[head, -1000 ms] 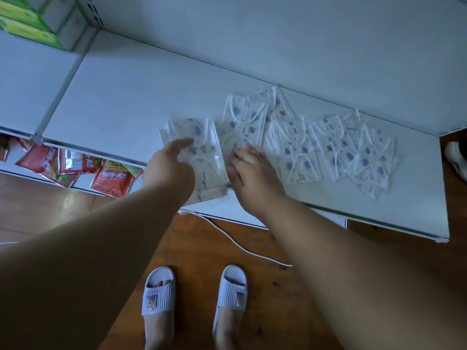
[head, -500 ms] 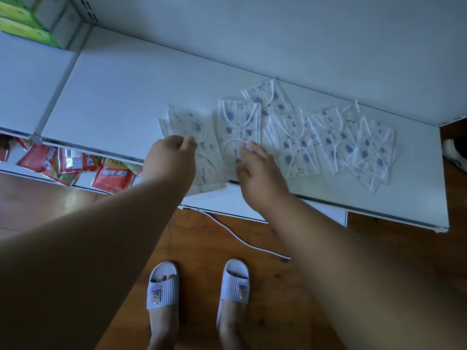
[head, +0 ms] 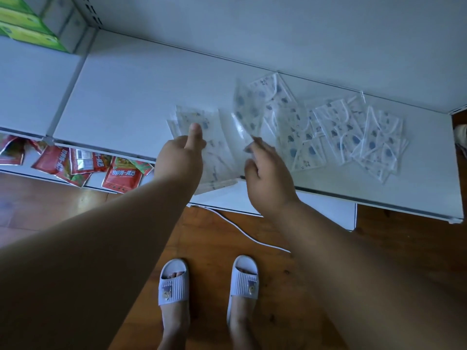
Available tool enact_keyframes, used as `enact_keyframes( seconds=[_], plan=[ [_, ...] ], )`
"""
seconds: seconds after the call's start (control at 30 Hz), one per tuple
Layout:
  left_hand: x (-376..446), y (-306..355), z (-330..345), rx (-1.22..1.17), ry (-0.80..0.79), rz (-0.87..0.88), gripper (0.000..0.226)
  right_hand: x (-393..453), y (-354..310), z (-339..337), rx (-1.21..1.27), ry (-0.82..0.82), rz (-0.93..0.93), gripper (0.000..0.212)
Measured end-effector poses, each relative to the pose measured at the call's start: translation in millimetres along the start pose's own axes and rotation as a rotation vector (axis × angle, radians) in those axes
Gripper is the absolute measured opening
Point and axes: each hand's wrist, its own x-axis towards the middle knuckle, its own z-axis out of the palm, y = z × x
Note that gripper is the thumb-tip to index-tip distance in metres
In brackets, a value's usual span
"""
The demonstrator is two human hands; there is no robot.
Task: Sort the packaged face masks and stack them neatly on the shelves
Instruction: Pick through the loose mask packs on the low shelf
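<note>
While the left hand [head: 180,157] pressed the small stack [head: 214,147] at the shelf's [head: 131,97] near edge, the right hand [head: 267,170] pinched one lifted mask packet [head: 249,109] just right of it, long axis running near-to-far; loose packets [head: 353,137] lay farther right.

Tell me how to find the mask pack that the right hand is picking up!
Look at the long white shelf above the wooden floor, then at the spread of clear mask packs with blue prints on its right part. The right hand pinches one pack at the spread's left edge by its lower corner. Its neighbours lie flat, but this lifted pack stands up tilted off the shelf, next to the stack under the left hand.
</note>
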Motion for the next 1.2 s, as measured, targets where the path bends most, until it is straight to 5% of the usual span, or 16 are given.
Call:
enact_keyframes(
  seconds=[0.1, 0.2, 0.3, 0.43, 0.5, 0.6, 0.8, 0.9, 1.0, 1.1, 1.2],
  plan=[
    [2.8, 5.5, 9.3, 0.040, -0.065, -0.056, 0.047, -17.6, -1.3, -5.5, -0.023, -0.170, -0.210, 0.034],
    [3.4, 4.0, 21.6, 0.126, -0.026, -0.058, 0.017, -13.5, 22.6, -15.4, -0.146, -0.071, -0.015, 0.033],
    [-0.9, 3.8, 30.4, 0.218, -0.013, -0.012, 0.030, -7.5, 47.3, -28.7, -0.383, -0.137, 0.272, 0.039],
    [-16.5, 3.8, 34.8, 0.151, -0.033, 0.034, 0.080, -10.8, 52.5, -27.5, -0.453, -0.180, 0.233, 0.047],
    [-20.9, 2.5, 36.1, 0.174, -0.041, 0.068, 0.081, -15.1, 45.1, -25.9, -0.316, -0.066, 0.184, 0.043],
    [-22.9, 5.4, 37.5, 0.163, -0.056, 0.095, 0.036, -27.9, 20.1, -28.5, 0.027, 0.100, 0.112, 0.044],
    [-50.1, 13.4, 25.6, 0.181, -0.109, 0.072, 0.017, -70.6, -25.9, -34.1, 0.247, -0.030, 0.040, 0.031],
    [-70.8, 7.8, 10.9, 0.206, -0.112, 0.068, 0.020, -75.7, -33.4, -51.4, 0.243, 0.098, 0.339, 0.037],
    [-97.8, -0.8, -9.3, 0.073, -0.262, 0.078, 0.074, -88.7, -49.0, -69.7, 0.730, -0.110, 0.838, 0.042],
    [-119.8, -12.2, -28.1, 0.005, -0.334, 0.001, 0.111, -117.3, -65.1, -72.7, 1.124, -0.152, 0.913, 0.016],
    [-135.1, -22.2, -46.7, -0.090, -0.400, -0.108, 0.063, -142.7, -72.5, -67.2, 1.281, -0.001, 0.913, 0.023]
  ],
)
